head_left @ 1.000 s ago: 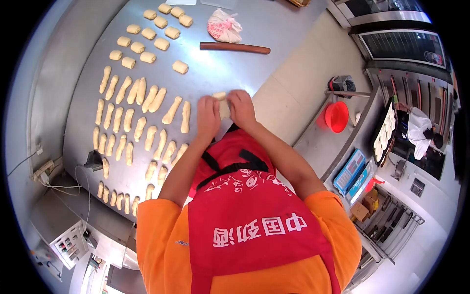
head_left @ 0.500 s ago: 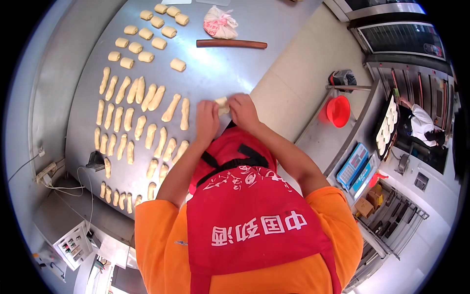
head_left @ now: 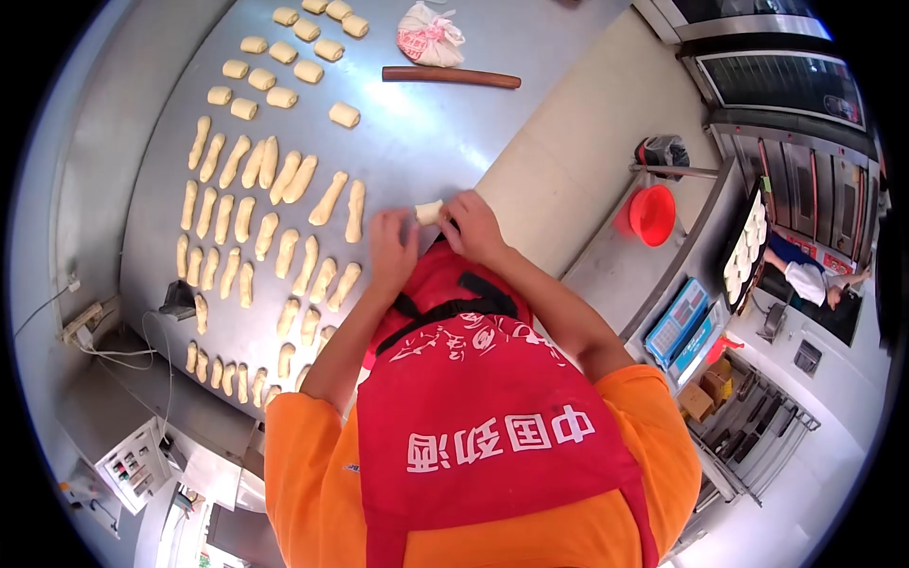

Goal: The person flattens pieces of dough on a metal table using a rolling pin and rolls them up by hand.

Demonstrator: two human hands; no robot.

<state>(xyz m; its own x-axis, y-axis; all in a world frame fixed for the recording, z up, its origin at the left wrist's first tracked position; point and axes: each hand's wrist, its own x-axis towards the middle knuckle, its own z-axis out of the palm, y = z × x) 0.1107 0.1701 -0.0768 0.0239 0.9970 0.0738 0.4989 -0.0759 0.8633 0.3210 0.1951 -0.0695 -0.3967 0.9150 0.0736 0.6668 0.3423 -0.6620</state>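
A short piece of pale dough [head_left: 429, 212] is held between my two hands near the table edge, just in front of the apron. Its right end is pinched by the fingers of my right hand [head_left: 472, 229]. The curled fingers of my left hand [head_left: 391, 250] are at its left end, slightly blurred. To the left, several long dough strips [head_left: 327, 199] lie in rows on the metal table [head_left: 379, 151]. Farther back sit several short rolled dough pieces [head_left: 281, 97], with one roll [head_left: 344, 115] apart from the others.
A wooden rolling pin [head_left: 452, 77] and a tied white bag [head_left: 430, 35] lie at the back. At the right are a red basin [head_left: 652, 216], a blue scale [head_left: 678, 322] and a dough tray [head_left: 746, 248]. Another person [head_left: 807, 281] stands beyond the tray.
My left hand has shifted down and slightly left, exposing more of the dough piece. My right hand has moved slightly down. The other person has changed posture, and the view has shifted a little.
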